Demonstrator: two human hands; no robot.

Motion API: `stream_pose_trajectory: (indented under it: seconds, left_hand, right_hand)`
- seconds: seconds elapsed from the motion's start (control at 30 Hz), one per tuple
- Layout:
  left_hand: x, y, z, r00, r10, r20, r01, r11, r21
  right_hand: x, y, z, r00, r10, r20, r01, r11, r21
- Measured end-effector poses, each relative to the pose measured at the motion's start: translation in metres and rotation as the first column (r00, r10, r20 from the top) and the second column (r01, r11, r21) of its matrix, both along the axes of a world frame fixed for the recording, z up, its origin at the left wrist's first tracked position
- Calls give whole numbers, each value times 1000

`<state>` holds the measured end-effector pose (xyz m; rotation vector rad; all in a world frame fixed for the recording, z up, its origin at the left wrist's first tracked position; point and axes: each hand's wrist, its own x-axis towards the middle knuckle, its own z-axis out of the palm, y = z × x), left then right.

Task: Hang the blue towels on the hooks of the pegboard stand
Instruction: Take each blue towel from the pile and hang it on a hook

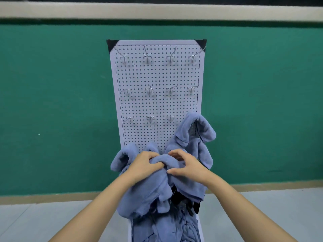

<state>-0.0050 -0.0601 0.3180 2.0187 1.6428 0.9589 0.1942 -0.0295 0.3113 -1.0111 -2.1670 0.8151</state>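
A white pegboard stand (pixel 157 102) rises in front of me against the green wall, with rows of metal hooks (pixel 148 57) across it. One blue towel (pixel 195 131) hangs at the lower right of the board, over the end of the third row. My left hand (pixel 146 165) and my right hand (pixel 186 165) both pinch a bunched blue towel (pixel 148 191) low in front of the board. More blue towels (pixel 167 229) lie piled at the base below it. Whatever hook lies behind the held towel is hidden.
A green wall (pixel 52 102) stands right behind the stand, with a pale band along its top. Grey floor (pixel 43 222) spreads to the left and right of the stand's white base. The upper hook rows carry nothing.
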Motion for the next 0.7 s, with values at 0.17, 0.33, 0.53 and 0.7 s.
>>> stream_pose_trajectory:
  seconds: [0.17, 0.33, 0.53, 0.7]
  left_hand:
    - [0, 19, 20, 988, -144, -62, 144, 990, -7]
    - [-1, 49, 33, 936, -102, -338, 123, 992, 40]
    - [14, 74, 66, 978, 37, -204, 29, 950, 311]
    - [29, 106, 99, 967, 232, -107, -154, 861, 484]
  right_hand:
    - [9, 28, 12, 993, -38, 116, 24, 993, 119]
    - [22, 52, 32, 944, -190, 268, 81, 925, 371]
    - [27, 80, 64, 943, -294, 153, 205, 881, 426]
    - [10, 101, 102, 894, -447, 23, 358, 745, 563]
